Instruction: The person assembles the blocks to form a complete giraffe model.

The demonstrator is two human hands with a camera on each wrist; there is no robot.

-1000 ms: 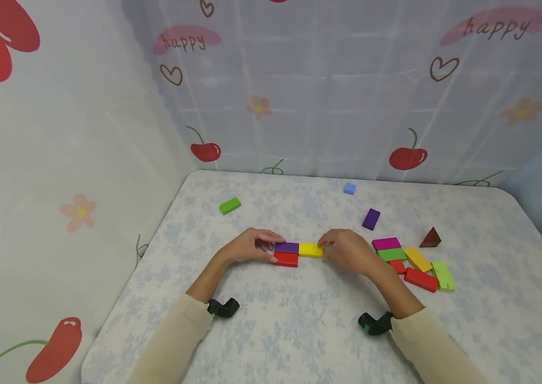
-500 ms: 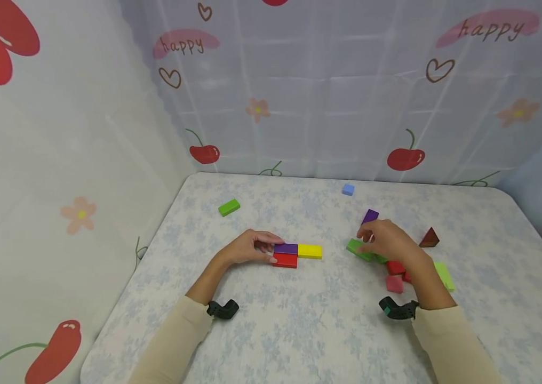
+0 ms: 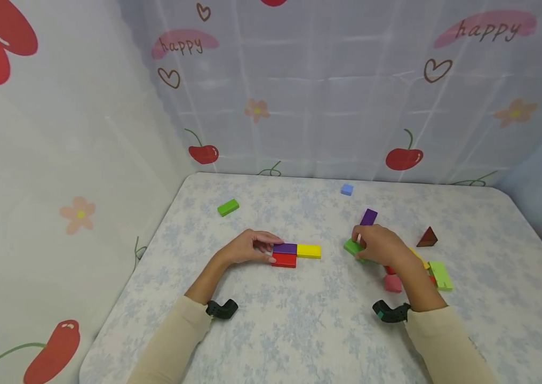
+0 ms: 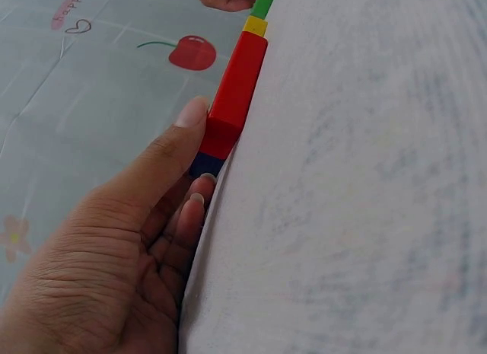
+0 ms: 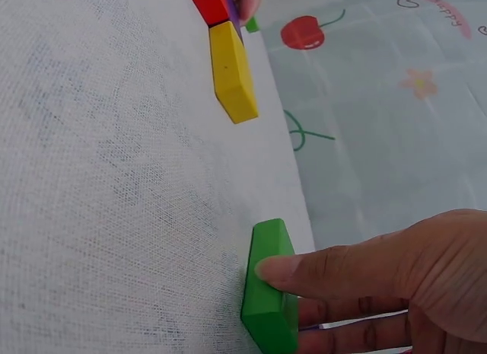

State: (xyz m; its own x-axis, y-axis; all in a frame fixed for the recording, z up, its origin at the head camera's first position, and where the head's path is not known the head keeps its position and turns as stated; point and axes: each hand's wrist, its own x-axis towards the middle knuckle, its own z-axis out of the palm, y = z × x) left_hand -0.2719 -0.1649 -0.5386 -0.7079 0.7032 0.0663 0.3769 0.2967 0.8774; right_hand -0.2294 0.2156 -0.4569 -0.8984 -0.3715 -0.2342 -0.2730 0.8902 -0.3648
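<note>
A red block [image 3: 284, 260] and a purple block [image 3: 285, 248] lie side by side on the table. My left hand [image 3: 246, 247] pinches this pair at the left end, thumb at the red one and fingers by the purple one. Against the purple block's right end lies a yellow block [image 3: 309, 251]. Farther right, my right hand [image 3: 380, 244] pinches a green block [image 3: 353, 246]; in the right wrist view the thumb presses the side of that green block [image 5: 268, 293], apart from the yellow one. A dark purple block [image 3: 369, 217] lies just behind the right hand.
Partly covered by the right forearm is a cluster with a pink block [image 3: 393, 284], a light green block [image 3: 440, 276] and red and orange pieces. A brown triangular block [image 3: 427, 238] stands behind it. Toward the back lie a small blue block [image 3: 347, 189] and another green block [image 3: 228, 207].
My right hand has left the yellow block, moved right to the cluster and taken hold of a green block, then shifted slightly left. My left hand stays at the red and purple blocks.
</note>
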